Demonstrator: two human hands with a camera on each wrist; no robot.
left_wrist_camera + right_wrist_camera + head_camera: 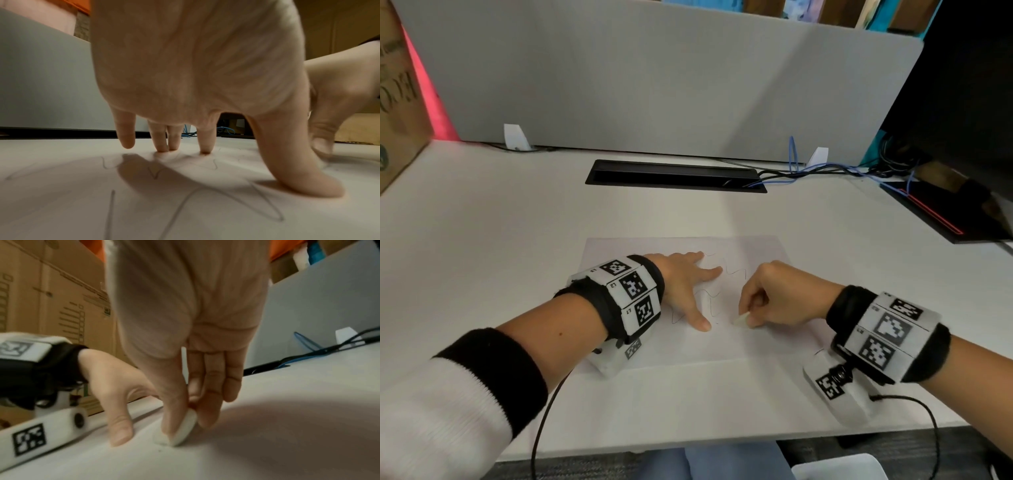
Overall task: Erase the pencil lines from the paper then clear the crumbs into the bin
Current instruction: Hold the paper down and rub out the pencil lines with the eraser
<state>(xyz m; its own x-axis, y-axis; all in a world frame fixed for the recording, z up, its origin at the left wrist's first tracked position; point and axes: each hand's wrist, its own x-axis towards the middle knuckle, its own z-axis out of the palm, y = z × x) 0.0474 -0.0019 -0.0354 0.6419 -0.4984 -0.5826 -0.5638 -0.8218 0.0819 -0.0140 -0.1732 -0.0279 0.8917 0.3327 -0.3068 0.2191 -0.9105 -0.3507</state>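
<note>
A white sheet of paper [671,346] lies on the desk with wavy pencil lines [709,301] across its middle. My left hand [688,284] lies spread on it, fingertips and thumb [304,183] pressing it flat, and more pencil lines [207,199] run under the palm. My right hand [767,298] pinches a small white eraser [740,320] between thumb and fingers. The eraser [182,428] touches the paper [267,443] just right of the left thumb [121,433]. A few dark specks lie on the sheet by the eraser.
A black cable slot [674,176] is set into the desk behind the paper, with blue and black cables [825,169] running right. A grey partition [654,75] backs the desk. A cardboard box [397,99] stands far left, dark equipment [945,212] far right.
</note>
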